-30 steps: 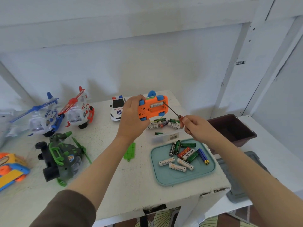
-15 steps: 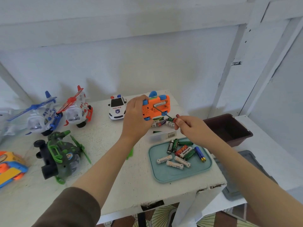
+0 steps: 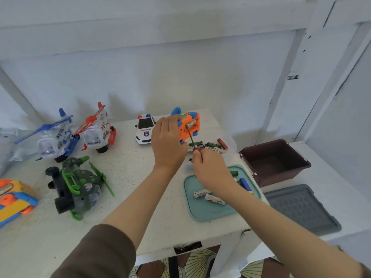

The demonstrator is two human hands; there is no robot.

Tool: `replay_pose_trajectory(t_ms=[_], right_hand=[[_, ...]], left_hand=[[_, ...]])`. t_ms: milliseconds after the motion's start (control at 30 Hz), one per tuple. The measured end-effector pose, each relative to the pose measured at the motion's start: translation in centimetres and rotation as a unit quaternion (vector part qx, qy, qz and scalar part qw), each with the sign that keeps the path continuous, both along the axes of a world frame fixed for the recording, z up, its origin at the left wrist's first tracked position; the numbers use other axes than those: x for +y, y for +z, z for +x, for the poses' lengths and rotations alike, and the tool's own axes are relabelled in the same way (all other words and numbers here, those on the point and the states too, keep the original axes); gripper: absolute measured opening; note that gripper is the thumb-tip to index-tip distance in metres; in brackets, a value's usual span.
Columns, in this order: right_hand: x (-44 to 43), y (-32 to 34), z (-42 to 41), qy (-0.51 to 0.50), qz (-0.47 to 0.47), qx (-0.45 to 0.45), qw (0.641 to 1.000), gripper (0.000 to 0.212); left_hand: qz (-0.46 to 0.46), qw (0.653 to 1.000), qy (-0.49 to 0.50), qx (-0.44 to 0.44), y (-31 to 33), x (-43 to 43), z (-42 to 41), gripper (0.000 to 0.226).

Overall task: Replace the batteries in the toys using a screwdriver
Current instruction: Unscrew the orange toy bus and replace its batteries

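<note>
Gripping the orange plastic toy car with blue wheels [image 3: 189,130] in the left hand [image 3: 168,145], fingers curled round its side, underside turned up (a silver battery [image 3: 190,123] showing in the open bay). Pinching the thin red-handled metal screwdriver [image 3: 191,138] between the right hand [image 3: 210,169] fingertips, tip at that bay. Lying just beneath on the white table [image 3: 140,177]: loose cylindrical batteries [image 3: 212,145], others resting in the teal plastic tray [image 3: 200,211].

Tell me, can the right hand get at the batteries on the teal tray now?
Likely yes: the teal tray lies just beneath the right hand, nothing between, though that hand grips the screwdriver.
</note>
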State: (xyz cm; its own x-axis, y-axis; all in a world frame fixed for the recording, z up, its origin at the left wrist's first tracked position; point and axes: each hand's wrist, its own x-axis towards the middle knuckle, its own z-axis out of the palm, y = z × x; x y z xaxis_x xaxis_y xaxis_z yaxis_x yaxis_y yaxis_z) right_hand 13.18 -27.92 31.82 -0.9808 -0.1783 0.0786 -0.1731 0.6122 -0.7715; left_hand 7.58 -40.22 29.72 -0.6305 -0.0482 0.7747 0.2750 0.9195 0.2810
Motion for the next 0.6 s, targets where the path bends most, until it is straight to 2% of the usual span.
replay_pose_trajectory(t_ms=[233, 433, 500, 600], right_hand=[[1.4, -0.3, 0.7, -0.011, -0.017, -0.113, 0.993, 0.035], [2.8, -1.2, 0.7, -0.001, -0.034, -0.214, 0.976, 0.032], [3.1, -1.4, 0.7, 0.009, -0.046, -0.229, 0.972, 0.030], [3.4, -1.2, 0.9, 0.019, -0.051, -0.209, 0.976, 0.033]], left_hand=[[-0.056, 0.998, 0.013, 0.031, -0.9, -1.5, -0.3, 0.061], [-0.111, 0.989, -0.028, 0.096, -1.0, -2.2, -0.1, 0.057], [-0.081, 0.994, -0.020, 0.077, -1.0, -2.2, 0.3, 0.057], [0.015, 0.999, 0.009, 0.051, -0.8, -2.4, 1.6, 0.054]])
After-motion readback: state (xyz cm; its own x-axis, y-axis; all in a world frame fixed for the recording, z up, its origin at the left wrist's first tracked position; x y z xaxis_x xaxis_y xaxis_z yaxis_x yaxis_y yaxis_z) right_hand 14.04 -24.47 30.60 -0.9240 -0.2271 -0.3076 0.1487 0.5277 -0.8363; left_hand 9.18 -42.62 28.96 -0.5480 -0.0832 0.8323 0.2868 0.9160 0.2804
